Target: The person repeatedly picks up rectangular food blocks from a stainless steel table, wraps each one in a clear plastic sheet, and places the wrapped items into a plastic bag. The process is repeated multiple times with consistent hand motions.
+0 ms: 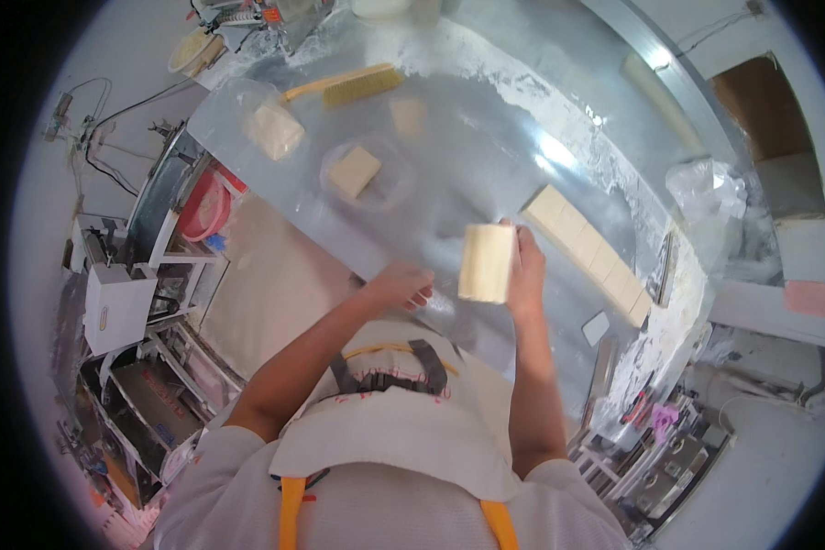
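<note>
A pale cream block (485,264), apparently dough, is raised above the metal worktable (412,234) in my right hand (526,265). My fingers grip it from its right side, and faint lines run along its face. My left hand (407,283) is by the table's near edge, loosely curled, with nothing visible in it. Right of the held block, several similar blocks lie end to end in a slanting row (588,253). Farther left, one more block (355,172) rests on a round clear plastic disc or dish (395,185). A white scraper (596,328) lies flat below the row.
Near the back lies a bench brush (362,85) with a yellow handle. A plastic bag (275,129) with pale contents sits at the left corner. White flour (515,82) lines the far and right edges. A pink basin (205,206) stands below the table's left side.
</note>
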Tool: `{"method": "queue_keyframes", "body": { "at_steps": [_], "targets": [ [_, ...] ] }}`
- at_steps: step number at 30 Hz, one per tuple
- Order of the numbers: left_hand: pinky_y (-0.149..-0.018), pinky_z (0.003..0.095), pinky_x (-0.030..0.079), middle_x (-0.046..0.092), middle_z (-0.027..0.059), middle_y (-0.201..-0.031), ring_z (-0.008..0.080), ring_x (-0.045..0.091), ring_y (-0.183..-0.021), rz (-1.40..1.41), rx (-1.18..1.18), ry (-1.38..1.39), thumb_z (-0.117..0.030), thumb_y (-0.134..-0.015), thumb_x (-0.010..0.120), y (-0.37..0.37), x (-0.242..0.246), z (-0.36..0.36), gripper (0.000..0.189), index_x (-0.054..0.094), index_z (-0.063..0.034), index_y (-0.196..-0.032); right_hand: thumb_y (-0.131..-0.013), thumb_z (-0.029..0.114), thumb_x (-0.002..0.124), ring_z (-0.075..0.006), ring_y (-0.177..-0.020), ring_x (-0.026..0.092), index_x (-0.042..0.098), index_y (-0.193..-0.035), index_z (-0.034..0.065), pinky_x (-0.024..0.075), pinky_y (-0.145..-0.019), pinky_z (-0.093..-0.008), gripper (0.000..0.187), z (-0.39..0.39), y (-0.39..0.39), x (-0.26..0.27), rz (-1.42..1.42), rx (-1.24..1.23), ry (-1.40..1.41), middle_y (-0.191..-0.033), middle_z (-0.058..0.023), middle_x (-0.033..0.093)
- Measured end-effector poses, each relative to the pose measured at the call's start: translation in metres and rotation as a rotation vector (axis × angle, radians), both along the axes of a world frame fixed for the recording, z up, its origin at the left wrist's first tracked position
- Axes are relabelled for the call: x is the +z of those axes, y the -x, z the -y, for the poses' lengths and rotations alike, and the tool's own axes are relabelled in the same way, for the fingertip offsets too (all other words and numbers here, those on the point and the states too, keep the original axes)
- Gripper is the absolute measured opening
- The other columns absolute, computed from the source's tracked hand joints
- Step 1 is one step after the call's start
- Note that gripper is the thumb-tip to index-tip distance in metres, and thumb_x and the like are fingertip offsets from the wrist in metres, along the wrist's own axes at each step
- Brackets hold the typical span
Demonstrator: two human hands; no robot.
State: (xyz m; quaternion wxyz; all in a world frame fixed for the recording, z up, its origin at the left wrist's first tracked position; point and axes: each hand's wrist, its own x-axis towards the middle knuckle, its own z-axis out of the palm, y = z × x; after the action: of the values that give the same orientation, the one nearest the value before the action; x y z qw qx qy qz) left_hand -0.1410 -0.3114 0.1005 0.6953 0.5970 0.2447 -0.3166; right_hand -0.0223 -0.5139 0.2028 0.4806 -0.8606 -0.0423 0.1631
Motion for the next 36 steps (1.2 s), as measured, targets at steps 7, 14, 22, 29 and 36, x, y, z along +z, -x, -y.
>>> {"method": "queue_keyframes", "body": {
  "at_steps": [7,14,22,29,36],
  "targets": [
    [-0.111,0.0465,0.049,0.069,0.0146,-0.137,0.0306,0.066,-0.126,0.564,-0.162,-0.034,-0.052,-0.113,0.048,-0.034,0.027,0.017,0.058,0.061,-0.0027,-0.140,-0.110,0.037,0.058,-0.0316,-0.089,0.073,0.065,-0.110,-0.0017,0.0559,-0.082,-0.0397,0.040,-0.015,0.030,-0.024,-0.099,0.096,-0.207,-0.098,-0.0226,0.074],
    [-0.119,0.0493,0.043,0.061,0.0172,-0.151,0.0332,0.060,-0.137,-0.117,0.515,0.991,-0.071,-0.111,0.025,-0.009,0.012,0.025,0.088,0.048,0.0020,-0.155,-0.111,0.049,0.054,-0.0518,-0.074,0.072,0.062,-0.094,-0.0045,0.0568,-0.067,-0.0563,0.057,-0.023,0.048,-0.046,0.186,0.135,0.334,-0.075,-0.0316,0.070],
    [-0.093,0.0395,0.056,0.069,0.0066,-0.131,0.0211,0.070,-0.110,0.170,0.327,-0.078,-0.058,-0.112,0.045,-0.008,0.030,0.021,0.060,0.057,-0.0080,-0.143,-0.113,0.048,0.050,-0.0399,-0.063,0.068,0.061,-0.097,-0.0012,0.0563,-0.060,-0.0471,0.053,-0.016,0.048,-0.029,0.163,0.158,-0.057,-0.075,-0.0232,0.068],
    [-0.087,0.0301,0.056,0.071,0.0036,-0.120,0.0119,0.068,-0.102,0.243,0.365,0.061,-0.045,-0.110,0.060,-0.031,0.081,-0.015,0.044,0.066,-0.0072,-0.132,-0.114,0.053,0.044,-0.0171,-0.059,0.065,0.063,-0.104,0.0008,0.0515,-0.055,-0.0299,0.056,0.012,0.037,-0.026,-0.305,-0.170,-0.375,-0.076,-0.0083,0.065],
    [-0.075,0.0367,0.054,0.073,0.0084,-0.102,0.0179,0.069,-0.086,0.387,-0.015,-0.369,-0.053,-0.106,0.063,-0.029,0.071,-0.023,0.047,0.070,-0.0066,-0.109,-0.115,0.039,0.050,-0.0173,-0.065,0.066,0.065,-0.104,-0.0020,0.0526,-0.061,-0.0317,0.045,0.011,0.028,-0.040,-0.179,-0.080,-0.185,-0.084,-0.0109,0.070]
  ]
}}
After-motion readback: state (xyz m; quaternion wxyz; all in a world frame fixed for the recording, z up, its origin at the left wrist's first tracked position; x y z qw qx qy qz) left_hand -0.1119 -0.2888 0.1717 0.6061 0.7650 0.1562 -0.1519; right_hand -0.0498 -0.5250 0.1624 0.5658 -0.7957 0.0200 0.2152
